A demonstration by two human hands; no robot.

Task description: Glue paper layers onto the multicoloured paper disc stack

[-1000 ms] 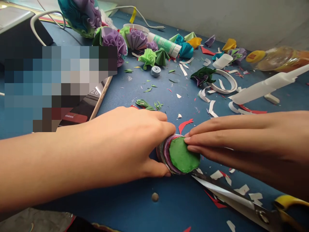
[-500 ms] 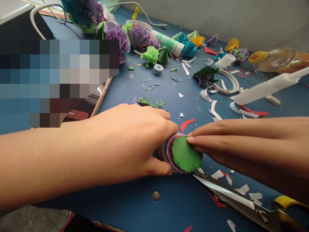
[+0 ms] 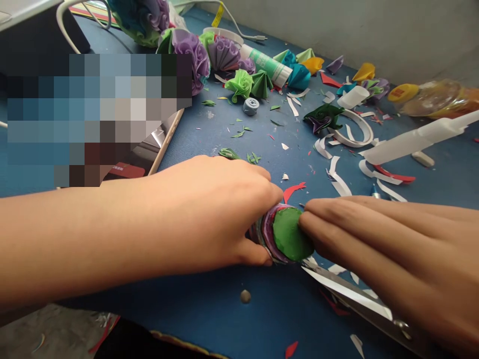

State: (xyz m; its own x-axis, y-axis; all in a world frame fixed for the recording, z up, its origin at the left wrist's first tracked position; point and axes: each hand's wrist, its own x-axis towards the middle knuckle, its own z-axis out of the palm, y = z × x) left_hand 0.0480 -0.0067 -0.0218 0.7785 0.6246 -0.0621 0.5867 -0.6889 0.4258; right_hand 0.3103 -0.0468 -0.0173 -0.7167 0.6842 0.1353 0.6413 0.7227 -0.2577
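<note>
A small round roll [image 3: 293, 234] with a flat green end and layered purple, red and grey sides lies on the blue table. My left hand [image 3: 235, 209] grips it from the left, thumb below and fingers curled over the top. My right hand [image 3: 374, 244] reaches in from the right, its fingertips pressed together against the right edge of the green end. Open-looking scissors [image 3: 355, 294] lie under and beside my right hand, their handles hidden by it. A curved red paper scrap [image 3: 294, 191] lies just behind the roll.
Folded paper flowers [image 3: 239, 84], a glue stick [image 3: 266, 66], a tape ring [image 3: 354, 128], a white tube [image 3: 415, 139] and a bottle [image 3: 430, 97] lie at the back. Paper scraps are scattered about. A phone-like object [image 3: 160, 144] is at left, beside a pixelated area.
My right hand has come lower and further over the green end, now covering the scissors' handles. My left hand still holds the roll. The whole view has shifted slightly.
</note>
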